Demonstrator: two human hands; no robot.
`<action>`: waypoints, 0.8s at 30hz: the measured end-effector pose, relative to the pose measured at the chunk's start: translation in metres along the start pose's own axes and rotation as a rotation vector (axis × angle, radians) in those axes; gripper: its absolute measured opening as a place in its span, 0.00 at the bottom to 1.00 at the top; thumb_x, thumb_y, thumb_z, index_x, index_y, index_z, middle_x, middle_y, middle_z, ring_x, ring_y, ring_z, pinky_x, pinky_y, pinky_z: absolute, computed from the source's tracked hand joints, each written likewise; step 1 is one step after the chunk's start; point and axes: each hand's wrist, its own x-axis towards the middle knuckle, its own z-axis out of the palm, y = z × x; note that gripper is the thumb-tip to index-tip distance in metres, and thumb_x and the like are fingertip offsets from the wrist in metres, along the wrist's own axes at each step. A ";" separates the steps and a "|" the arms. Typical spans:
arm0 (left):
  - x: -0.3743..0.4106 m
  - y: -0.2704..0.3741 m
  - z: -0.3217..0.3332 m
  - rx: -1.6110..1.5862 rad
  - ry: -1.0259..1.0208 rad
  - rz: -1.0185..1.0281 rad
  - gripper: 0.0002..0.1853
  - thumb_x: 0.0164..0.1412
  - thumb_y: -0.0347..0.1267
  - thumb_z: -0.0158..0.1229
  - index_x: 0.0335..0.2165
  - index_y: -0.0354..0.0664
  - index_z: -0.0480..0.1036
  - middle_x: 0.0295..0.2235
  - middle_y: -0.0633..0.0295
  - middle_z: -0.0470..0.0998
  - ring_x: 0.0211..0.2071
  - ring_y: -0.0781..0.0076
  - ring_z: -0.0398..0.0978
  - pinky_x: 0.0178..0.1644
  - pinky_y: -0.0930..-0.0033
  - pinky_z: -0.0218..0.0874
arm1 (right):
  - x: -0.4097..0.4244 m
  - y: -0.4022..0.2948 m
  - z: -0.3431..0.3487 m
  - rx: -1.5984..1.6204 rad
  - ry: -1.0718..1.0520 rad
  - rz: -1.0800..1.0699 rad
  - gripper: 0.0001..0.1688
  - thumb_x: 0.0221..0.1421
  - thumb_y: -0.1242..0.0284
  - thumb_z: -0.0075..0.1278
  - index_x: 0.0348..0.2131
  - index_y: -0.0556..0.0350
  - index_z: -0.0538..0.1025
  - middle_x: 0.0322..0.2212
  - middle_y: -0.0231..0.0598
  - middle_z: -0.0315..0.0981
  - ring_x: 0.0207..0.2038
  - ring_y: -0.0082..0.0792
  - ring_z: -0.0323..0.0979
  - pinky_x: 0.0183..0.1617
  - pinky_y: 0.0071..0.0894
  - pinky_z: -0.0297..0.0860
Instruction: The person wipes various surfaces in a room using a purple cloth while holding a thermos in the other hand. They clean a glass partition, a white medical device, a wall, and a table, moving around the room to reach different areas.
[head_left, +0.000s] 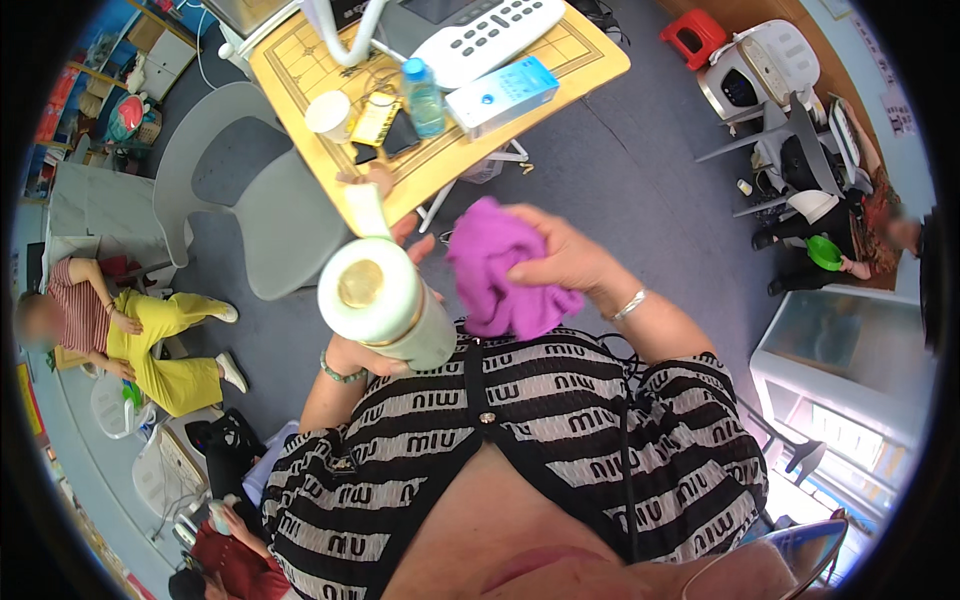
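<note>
My left hand (361, 355) grips a pale green insulated bottle (418, 330), its lid facing up toward me and a carrying loop (366, 211) standing out from the lid. A beaded bracelet (341, 371) circles that wrist. Bunched in my right hand (559, 244) is a purple cloth (491, 270), held beside the bottle but apart from it. Both hands are in front of my chest, near the corner of a yellow wooden table (409, 178).
On the table stand a paper cup (328, 114), a blue-capped plastic bottle (424, 101), a blue-and-white box (504, 97) and a white keypad device (487, 41). A grey chair (292, 217) is at left. Seated people (161, 337) are at both sides.
</note>
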 end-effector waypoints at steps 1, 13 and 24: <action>0.009 -0.008 0.013 -0.016 0.038 0.017 0.47 0.24 0.44 0.68 0.46 0.41 0.57 0.55 0.51 0.37 0.52 0.53 0.52 0.45 0.62 0.60 | -0.012 -0.007 -0.028 -0.020 0.053 -0.120 0.35 0.37 0.75 0.55 0.47 0.56 0.60 0.39 0.33 0.64 0.41 0.20 0.62 0.46 0.22 0.60; 0.044 -0.042 0.114 0.252 0.344 -0.045 0.48 0.27 0.43 0.66 0.47 0.35 0.53 0.43 0.53 0.62 0.45 0.59 0.63 0.45 0.62 0.58 | 0.113 -0.009 -0.278 -1.331 0.836 -0.497 0.33 0.37 0.68 0.54 0.46 0.42 0.62 0.45 0.42 0.56 0.45 0.50 0.57 0.47 0.44 0.56; 0.066 -0.052 0.091 0.245 0.404 0.051 0.49 0.27 0.40 0.67 0.48 0.40 0.49 0.42 0.54 0.60 0.44 0.57 0.63 0.46 0.56 0.57 | 0.139 -0.015 -0.321 -1.503 0.850 -0.008 0.32 0.41 0.60 0.50 0.48 0.27 0.59 0.52 0.37 0.46 0.53 0.58 0.43 0.50 0.68 0.42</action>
